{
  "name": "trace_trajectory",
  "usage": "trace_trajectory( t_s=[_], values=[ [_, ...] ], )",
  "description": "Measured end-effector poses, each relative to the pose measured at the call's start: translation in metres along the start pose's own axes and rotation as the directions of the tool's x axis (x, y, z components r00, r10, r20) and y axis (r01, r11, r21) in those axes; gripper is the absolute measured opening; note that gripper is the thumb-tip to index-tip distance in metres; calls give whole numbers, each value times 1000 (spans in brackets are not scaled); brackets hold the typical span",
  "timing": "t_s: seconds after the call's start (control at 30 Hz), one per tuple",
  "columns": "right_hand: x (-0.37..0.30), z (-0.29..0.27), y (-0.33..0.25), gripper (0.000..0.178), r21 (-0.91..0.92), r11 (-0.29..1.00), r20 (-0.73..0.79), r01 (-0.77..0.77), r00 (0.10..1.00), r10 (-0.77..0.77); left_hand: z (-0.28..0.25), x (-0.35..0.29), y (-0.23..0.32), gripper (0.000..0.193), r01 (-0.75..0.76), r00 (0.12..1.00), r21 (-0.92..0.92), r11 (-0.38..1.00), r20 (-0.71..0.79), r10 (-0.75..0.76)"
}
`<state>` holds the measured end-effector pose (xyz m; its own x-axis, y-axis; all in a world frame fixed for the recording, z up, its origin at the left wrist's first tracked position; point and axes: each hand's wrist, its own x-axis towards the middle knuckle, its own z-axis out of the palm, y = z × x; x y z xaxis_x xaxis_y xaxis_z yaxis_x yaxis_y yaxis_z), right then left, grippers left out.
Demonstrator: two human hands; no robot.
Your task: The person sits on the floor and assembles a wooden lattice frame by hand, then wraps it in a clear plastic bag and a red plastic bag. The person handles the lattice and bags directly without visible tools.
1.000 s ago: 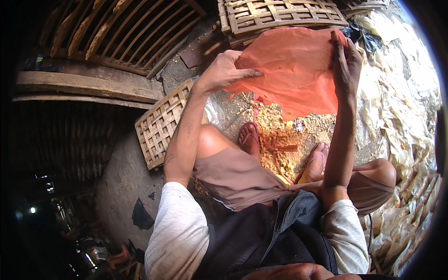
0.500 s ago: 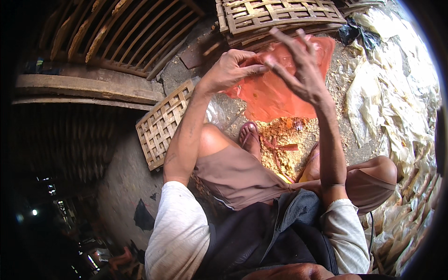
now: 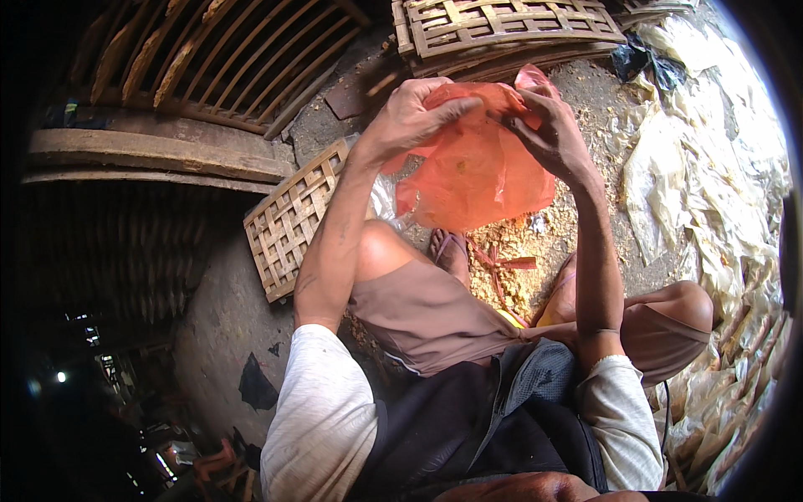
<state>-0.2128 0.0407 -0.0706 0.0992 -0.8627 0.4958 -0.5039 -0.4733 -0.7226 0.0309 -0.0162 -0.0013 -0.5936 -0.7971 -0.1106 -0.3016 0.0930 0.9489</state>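
Observation:
A thin red plastic bag point(image 3: 489, 184) hangs between my two hands, above the ground in front of my feet. My left hand point(image 3: 414, 117) grips its upper left edge, the thumb stretched along the plastic. At the upper right edge, my right hand point(image 3: 556, 134) pinches the bag, and a loose corner sticks up past the fingers. Below the bag, yellowish crumbs point(image 3: 510, 280) are heaped between my sandalled feet. A reddish strip tied in a knot point(image 3: 498, 263) lies on the crumbs.
A woven bamboo panel point(image 3: 293, 222) lies left of my left forearm. More woven panels point(image 3: 510, 29) are stacked at the far side. Crumpled whitish plastic sheets point(image 3: 694, 184) cover the right. A slatted wooden frame point(image 3: 234, 67) and a beam point(image 3: 159, 155) stand at the upper left.
My right hand, spread and blurred before, has closed on the bag's edge. The bag has lifted and bunched up between both hands.

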Motion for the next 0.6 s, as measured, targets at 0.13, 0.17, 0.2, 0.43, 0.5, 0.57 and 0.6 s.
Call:
trace_trajectory(
  t_s=[0.13, 0.17, 0.2, 0.43, 0.5, 0.57, 0.6],
  values=[
    [2, -3, -1, 32, 192, 977, 67, -94, 994, 83, 7, 1, 0, 35, -49, 997, 226, 973, 63, 35],
    [2, -3, -2, 31, 183, 978, 39, -97, 995, 91, 1, 2, 0, 35, 13, 991, 272, 962, 121, -48],
    [3, -3, -6, 31, 176, 979, 7, -101, 995, 102, -4, 2, 0, 36, 71, 975, 323, 944, 178, -134],
    [6, 2, 6, 28, 192, 981, -98, -25, 994, 44, -6, -1, -5, 31, -36, 982, 77, 996, 190, 20],
    [6, 3, 1, 29, 256, 963, -118, -90, 985, 123, -5, -2, -1, 28, -15, 980, 84, 996, 200, -2],
    [7, 2, -5, 31, 231, 959, -141, -165, 969, 201, -5, 0, -6, 31, 56, 985, 73, 996, 161, -67],
    [10, 3, -12, 32, 127, 984, -278, -126, 948, 158, -5, 2, -9, 32, 91, 985, 67, 994, 143, -100]
  ],
)
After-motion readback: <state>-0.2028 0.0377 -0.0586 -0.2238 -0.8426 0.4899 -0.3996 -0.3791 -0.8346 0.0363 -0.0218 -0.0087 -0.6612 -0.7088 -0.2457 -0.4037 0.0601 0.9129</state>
